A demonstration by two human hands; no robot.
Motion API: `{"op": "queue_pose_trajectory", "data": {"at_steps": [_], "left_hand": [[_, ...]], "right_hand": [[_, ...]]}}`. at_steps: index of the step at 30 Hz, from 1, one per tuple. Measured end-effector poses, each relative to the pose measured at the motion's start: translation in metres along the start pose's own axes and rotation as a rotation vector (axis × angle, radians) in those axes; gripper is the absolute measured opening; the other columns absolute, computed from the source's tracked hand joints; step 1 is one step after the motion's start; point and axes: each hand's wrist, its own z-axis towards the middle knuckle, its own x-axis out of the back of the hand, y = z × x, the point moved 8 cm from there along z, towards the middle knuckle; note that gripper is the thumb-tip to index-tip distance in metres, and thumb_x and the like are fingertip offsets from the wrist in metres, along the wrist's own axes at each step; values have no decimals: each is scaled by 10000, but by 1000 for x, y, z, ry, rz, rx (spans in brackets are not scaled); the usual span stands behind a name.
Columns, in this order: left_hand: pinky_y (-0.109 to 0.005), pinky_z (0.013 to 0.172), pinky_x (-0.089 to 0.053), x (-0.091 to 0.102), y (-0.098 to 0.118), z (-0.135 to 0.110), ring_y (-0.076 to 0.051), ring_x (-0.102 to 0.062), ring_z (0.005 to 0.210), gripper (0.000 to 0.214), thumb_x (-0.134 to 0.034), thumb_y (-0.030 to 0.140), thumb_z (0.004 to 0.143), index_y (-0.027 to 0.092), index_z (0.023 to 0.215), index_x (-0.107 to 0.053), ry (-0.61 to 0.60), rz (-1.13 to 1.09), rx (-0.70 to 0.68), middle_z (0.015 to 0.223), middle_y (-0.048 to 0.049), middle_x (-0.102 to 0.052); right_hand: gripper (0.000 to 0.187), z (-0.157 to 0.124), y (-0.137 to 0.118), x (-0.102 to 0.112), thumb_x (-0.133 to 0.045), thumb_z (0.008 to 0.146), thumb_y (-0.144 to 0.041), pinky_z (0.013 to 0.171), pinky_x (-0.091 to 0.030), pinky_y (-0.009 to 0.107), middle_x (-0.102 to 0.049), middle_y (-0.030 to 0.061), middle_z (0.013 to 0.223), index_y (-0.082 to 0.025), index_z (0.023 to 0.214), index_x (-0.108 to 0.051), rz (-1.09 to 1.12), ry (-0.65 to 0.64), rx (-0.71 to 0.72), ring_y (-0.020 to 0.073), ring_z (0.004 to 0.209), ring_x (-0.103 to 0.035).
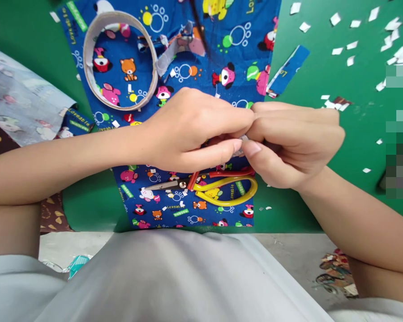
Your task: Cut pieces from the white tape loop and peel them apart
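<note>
My left hand (201, 129) and my right hand (292, 143) meet above a blue cloth (188, 214) printed with cartoon animals. Both are closed, fingertips pinched together on a small pale, greyish piece (239, 150) that shows only between the two thumbs. Its kind is hidden by my fingers. Below them, on the cloth, lie scissors (184, 184) with yellow and red handles, their blades pointing left. A pale ring-shaped band (87, 67) stands on the cloth beyond my left wrist. Right of it lies a curled strip (177, 49) with a pale back.
Small white paper bits (336, 19) are scattered over the green table (322, 67), densest at the upper right. A blue printed scrap (290, 69) lies right of the cloth. Folded fabric (20, 94) covers the left side. Scraps (337, 273) lie on the floor at lower right.
</note>
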Motion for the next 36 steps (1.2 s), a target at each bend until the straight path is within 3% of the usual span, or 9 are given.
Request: {"op": "queue_pose_trajectory", "data": {"at_steps": [11,23,29,32,36], "left_hand": [[-262,600,-419,1,2,0,-80,-644,694,292,-396,358,991,236,803,-583,13,53,-22,680,-13,-684],[-262,607,-420,2,0,2,-96,-632,673,339,-412,426,989,230,748,-548,11,-78,35,582,-13,-588],[-256,631,-407,1,0,1,-88,-627,690,344,-392,406,993,229,738,-539,-5,-30,52,565,-6,-543],[-240,633,-336,0,1,0,-66,-559,642,408,-369,419,1009,200,687,-492,-8,18,-1,528,11,-413],[-200,639,-210,4,7,-2,-5,-317,548,409,-346,365,1021,166,681,-456,67,61,-159,557,44,-331]], "right_hand": [[178,1,-2,0,-555,815,-93,530,-229,268,-346,-23,581,-177,730,-424,-18,-9,26,73,569,-263],[184,-2,-1,0,-507,918,-163,562,-235,288,-343,-10,588,-178,751,-431,-36,-35,10,82,571,-246],[182,-2,0,0,-505,919,-168,566,-236,283,-353,-7,594,-178,753,-431,-42,-27,8,82,572,-258],[178,-3,0,-1,-504,921,-172,563,-239,292,-351,-8,593,-180,756,-436,-43,-37,12,85,567,-251],[176,-2,0,-1,-503,917,-175,569,-231,291,-343,-7,590,-183,755,-433,-58,-25,0,86,562,-253]]}}
